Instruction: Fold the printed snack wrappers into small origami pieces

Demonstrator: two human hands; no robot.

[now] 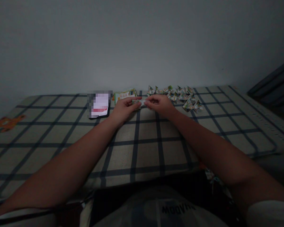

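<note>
White, narrow and faintly printed, a piece of paper (143, 102) lies between our fingertips, to the right of the lit device (99, 105); whether it touches the cloth below, we cannot tell. Our left hand (125, 107) is clamped by thumb and fingers on the end nearer the device, and our right hand (162, 104) is pinched on the end farther from it.

Just beside the device's right edge, beyond our left hand, we have a stack of printed sheets (123, 94), its near edge partly hidden by that hand. Well to the right of the device sits a cluster of folded paper pieces (177, 94), pointed and crowded together, with its left part close behind our right hand.

Below all this spreads the checked cloth (146, 151). Nearer to us than the device, a broad stretch of it gives us room between our forearms, down to the front edge; another wide stretch runs left of the device, as far as an orange figure (7, 123). Beyond the device's far edge rises the pale wall (142, 44), limiting our reach forward.
</note>
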